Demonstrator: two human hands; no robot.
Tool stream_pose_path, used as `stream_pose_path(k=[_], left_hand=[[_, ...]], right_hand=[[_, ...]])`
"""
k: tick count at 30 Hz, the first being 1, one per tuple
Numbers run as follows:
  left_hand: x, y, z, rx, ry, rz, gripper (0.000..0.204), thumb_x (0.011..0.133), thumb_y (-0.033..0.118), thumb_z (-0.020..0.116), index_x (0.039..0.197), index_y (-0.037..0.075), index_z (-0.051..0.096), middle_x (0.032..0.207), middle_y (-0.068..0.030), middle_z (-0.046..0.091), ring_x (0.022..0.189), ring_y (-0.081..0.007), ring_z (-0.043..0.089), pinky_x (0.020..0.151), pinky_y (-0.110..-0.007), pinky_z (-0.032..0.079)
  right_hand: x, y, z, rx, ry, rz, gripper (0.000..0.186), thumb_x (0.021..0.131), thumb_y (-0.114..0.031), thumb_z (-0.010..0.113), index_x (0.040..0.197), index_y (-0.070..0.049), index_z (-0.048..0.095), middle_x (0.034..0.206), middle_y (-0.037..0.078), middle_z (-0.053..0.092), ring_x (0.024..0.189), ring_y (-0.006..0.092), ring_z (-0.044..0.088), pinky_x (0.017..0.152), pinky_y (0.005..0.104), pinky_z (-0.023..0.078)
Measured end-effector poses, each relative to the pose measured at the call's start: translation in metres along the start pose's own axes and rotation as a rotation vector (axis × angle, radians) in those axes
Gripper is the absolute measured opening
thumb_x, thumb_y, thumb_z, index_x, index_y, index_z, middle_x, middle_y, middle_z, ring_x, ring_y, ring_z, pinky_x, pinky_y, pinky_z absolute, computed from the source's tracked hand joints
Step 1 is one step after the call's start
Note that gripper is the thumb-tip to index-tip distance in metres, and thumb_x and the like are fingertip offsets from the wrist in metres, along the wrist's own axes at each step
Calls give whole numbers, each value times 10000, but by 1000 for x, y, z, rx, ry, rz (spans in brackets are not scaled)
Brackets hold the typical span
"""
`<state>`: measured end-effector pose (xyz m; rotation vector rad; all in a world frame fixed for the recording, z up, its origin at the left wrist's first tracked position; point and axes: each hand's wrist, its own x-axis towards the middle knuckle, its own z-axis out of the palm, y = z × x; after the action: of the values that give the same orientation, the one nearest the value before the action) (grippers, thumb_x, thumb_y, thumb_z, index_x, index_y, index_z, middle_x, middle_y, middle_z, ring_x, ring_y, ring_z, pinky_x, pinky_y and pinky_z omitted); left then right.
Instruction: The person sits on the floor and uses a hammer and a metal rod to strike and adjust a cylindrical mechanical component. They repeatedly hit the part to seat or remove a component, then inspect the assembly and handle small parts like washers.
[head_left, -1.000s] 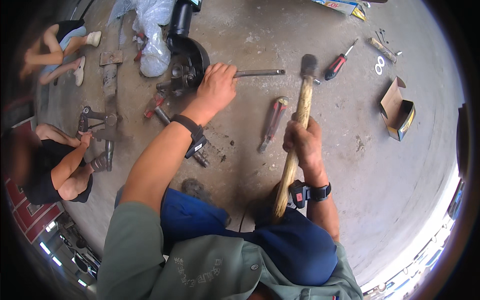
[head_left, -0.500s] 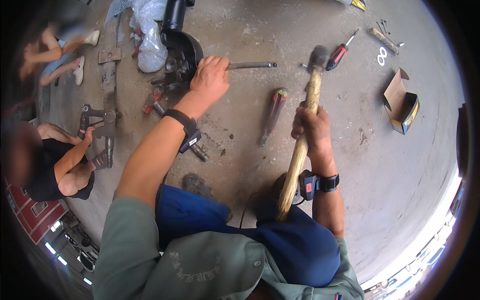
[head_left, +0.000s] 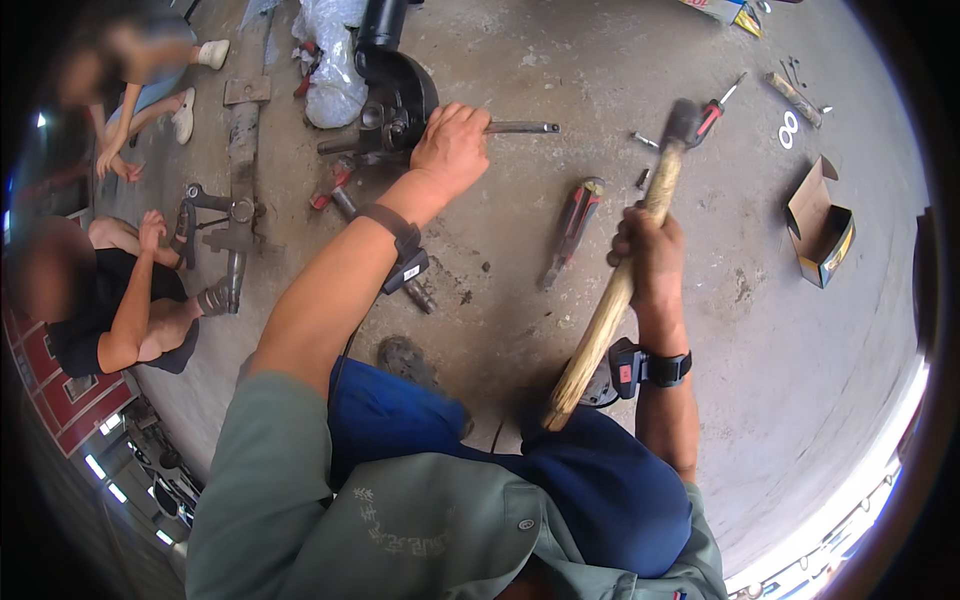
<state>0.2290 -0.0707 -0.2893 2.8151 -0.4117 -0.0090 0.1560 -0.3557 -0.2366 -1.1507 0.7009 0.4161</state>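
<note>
My left hand [head_left: 450,150] is closed around a steel rod [head_left: 525,128], whose bare end sticks out to the right. It rests against a black curved cast part [head_left: 400,95] with a thick tube leading away at the top; the rod's other end is hidden by my hand and the casting. In my right hand [head_left: 652,250] I grip a hammer [head_left: 612,310] by its pale wooden handle. Its dark head [head_left: 682,125] points away from me, over the floor, apart from the casting. The butt of the handle is near my knee.
A red-black screwdriver [head_left: 712,118], a red-grey utility knife [head_left: 573,232], a metal bar [head_left: 420,296] and an opened small box [head_left: 825,235] lie on the floor. Clear plastic wrap [head_left: 335,85] lies beside the casting. Two people sit at left, near a long metal beam [head_left: 243,150].
The whole view has shifted, so the floor items sit farther right. The hammer has swung slightly right. My left hand keeps its grip. The nearer person at left has raised a hand off a tool.
</note>
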Motion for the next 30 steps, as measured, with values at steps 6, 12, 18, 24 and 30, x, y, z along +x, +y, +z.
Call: stream_pose_path(k=[6, 12, 18, 24, 30], left_hand=[[-1, -2, -1, 15, 33, 7, 131, 825, 93, 595, 945, 60, 635, 994, -106, 651, 1076, -288, 568, 991, -395, 420], [-4, -9, 2, -26, 49, 18, 139, 802, 67, 601, 938, 40, 618, 973, -132, 642, 1061, -328, 567, 970, -425, 427], [1, 0, 2, 0, 28, -15, 106, 814, 78, 595, 912, 61, 635, 991, -102, 652, 1084, -284, 559, 997, -384, 418], [-5, -4, -2, 4, 6, -38, 130, 802, 64, 586, 927, 55, 623, 1008, -111, 650, 1099, -291, 554, 1011, -386, 419], [-7, -5, 1, -12, 11, -47, 126, 796, 63, 588, 914, 52, 630, 1008, -112, 647, 1099, -294, 553, 1016, -384, 422]], right_hand=[[0, 10, 20, 248, 133, -174, 90, 950, -106, 552, 914, -49, 493, 698, 22, 493, 561, 119, 504, 494, 311, 482], [-13, 28, 46, -181, -194, 25, 127, 938, -124, 576, 890, -17, 526, 643, 50, 543, 497, 163, 536, 457, 321, 481], [-8, 29, 54, 38, -95, 92, 103, 952, -119, 556, 926, -50, 485, 670, 36, 523, 501, 150, 516, 448, 324, 490], [-3, 37, 47, -167, -237, -22, 95, 936, -85, 552, 934, -34, 472, 740, 44, 541, 526, 148, 533, 466, 320, 504], [-8, 29, 58, -282, -330, 115, 107, 927, -97, 576, 919, -34, 490, 696, 36, 530, 516, 155, 533, 468, 317, 490]])
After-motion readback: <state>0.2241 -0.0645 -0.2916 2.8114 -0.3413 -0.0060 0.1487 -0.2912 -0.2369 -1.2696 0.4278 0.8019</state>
